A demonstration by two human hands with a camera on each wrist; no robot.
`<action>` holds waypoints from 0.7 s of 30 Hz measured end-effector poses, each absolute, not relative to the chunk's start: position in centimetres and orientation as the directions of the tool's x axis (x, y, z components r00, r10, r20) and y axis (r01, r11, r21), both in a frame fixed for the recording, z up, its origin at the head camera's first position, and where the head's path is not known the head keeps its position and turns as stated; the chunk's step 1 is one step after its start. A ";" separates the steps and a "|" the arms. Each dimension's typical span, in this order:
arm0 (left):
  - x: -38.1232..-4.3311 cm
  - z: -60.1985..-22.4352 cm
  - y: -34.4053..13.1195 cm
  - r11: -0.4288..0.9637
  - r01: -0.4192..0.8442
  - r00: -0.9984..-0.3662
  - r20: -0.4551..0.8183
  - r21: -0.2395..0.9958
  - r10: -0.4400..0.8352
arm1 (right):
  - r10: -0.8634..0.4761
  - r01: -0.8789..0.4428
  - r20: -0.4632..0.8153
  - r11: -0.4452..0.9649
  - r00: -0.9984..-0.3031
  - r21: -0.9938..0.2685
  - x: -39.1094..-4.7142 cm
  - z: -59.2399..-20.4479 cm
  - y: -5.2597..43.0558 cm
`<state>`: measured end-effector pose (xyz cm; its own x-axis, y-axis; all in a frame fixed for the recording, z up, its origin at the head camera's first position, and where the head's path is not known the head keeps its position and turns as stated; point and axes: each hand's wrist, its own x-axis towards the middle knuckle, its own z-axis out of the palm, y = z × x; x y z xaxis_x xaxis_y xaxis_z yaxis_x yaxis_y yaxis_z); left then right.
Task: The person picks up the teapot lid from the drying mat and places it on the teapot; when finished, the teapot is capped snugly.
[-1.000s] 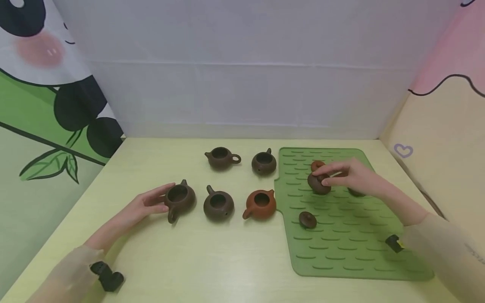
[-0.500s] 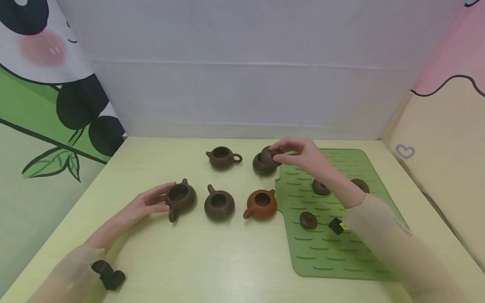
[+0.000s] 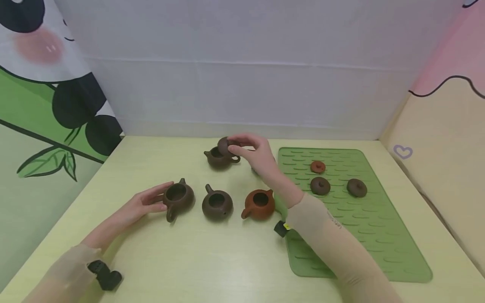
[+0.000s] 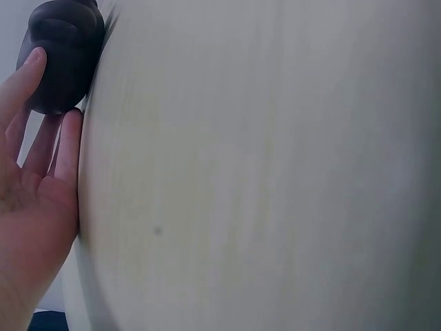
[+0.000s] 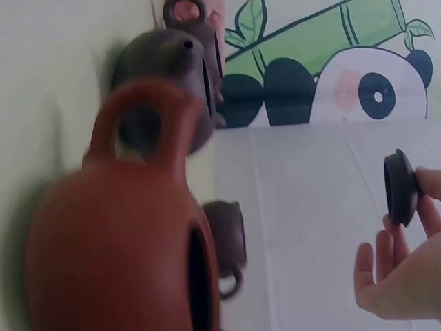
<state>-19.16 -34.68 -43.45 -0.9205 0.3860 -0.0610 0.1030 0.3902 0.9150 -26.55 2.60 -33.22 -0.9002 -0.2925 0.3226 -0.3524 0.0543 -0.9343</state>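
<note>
My right hand pinches a dark brown teapot lid between thumb and fingers. The lid is tilted on edge and overlaps the opening of the dark teapot at the back left. In the right wrist view the same lid shows its rim facing left. My left hand holds a dark brown teapot at the front left, thumb and fingers on either side of its body. That teapot stands lidless on the table. Another dark teapot at the back is mostly hidden behind my right hand.
In the front row, a lidless dark teapot and a reddish one stand to the right of the held pot. On the green mat lie a reddish lid and two dark lids. My right sleeve crosses the mat's left part.
My right hand has carried the dark lid leftward from above the mat, past the back right teapot, to the back left one. My left hand stays at its teapot.
</note>
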 end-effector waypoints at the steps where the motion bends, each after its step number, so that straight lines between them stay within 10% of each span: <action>1: -19.2 -43.4 -34.7 0.386 0.103 -0.920 -0.059 0.917 0.388 | -0.278 -0.342 0.320 0.031 -0.906 -0.939 -26.6 -33.5 1.8; 21: -19.1 -43.3 -34.6 0.427 0.078 -0.924 -0.096 0.901 0.371 | -0.127 -0.292 0.310 -0.144 -0.942 -0.946 -24.4 -37.9 -7.8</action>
<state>-19.14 -34.58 -43.34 -0.9237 0.3708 -0.0961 0.0778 0.4272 0.9008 -24.38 -7.79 -37.86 -0.9421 -0.1275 0.3101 -0.2918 -0.1436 -0.9456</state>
